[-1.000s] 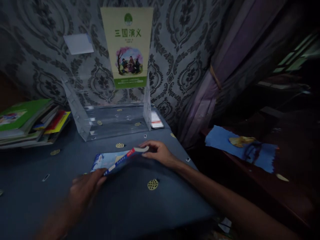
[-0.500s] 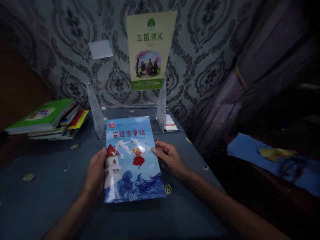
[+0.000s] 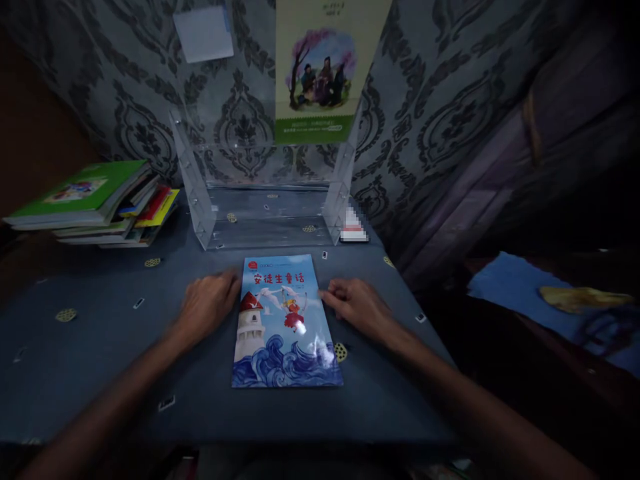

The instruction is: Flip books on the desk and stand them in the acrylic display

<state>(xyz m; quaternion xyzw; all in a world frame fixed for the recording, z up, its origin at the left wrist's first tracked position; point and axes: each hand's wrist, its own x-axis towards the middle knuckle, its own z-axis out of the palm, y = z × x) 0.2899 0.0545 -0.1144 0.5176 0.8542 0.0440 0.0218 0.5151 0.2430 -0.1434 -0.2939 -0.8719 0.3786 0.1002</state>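
Note:
A blue picture book [image 3: 287, 327] with red Chinese characters, a lighthouse and waves on its cover lies on the table in front of me. My left hand [image 3: 213, 300] is at its upper left edge, fingers curled and partly blurred. On the opposite side, my right hand [image 3: 357, 303] has its thumb and bent fingers at the right edge. Behind the book stands a clear plastic rack [image 3: 267, 167]. A pale green and cream book [image 3: 323, 73] with a painted tree and figures is upright at the rack's upper right, its top cut off by the frame.
Several books are stacked, a green book [image 3: 85, 193] on top, at the left of the dark patterned tablecloth [image 3: 115, 353]. A white card [image 3: 204, 33] shows against the patterned wall. A purple curtain [image 3: 490, 160] hangs at right, above a blue cloth [image 3: 515, 287].
The blue book has gone from tilted up in both hands to lying on the table. Both hands are lower against its sides, and the view has tipped downward.

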